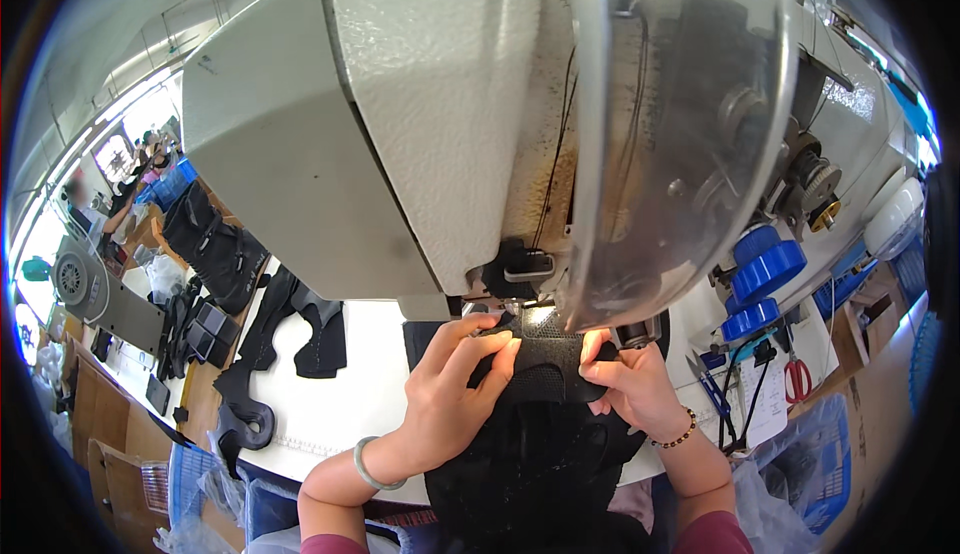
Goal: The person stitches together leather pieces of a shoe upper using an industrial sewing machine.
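Under the lit needle area of a large pale grey sewing machine (430, 104) lies a black mesh fabric piece (540, 372). At its left edge, my left hand (450, 384) is closed, thumb and fingers pinching the fabric. On the opposite edge my right hand (640, 386) pinches the same piece, thumb on top. A clear curved guard (680, 144) hangs in front of the machine head and hides part of the mechanism. The needle tip itself is too small to make out. More black material (525, 474) hangs below the hands.
Cut black pieces (320, 339) lie on the white table (300, 409) at left, near a grey motor-like unit (95, 289). Blue spools (765, 264), red-handled scissors (797, 379) and blue-handled snips (712, 386) are at right. A blue basket (830, 464) stands lower right. People work far left.
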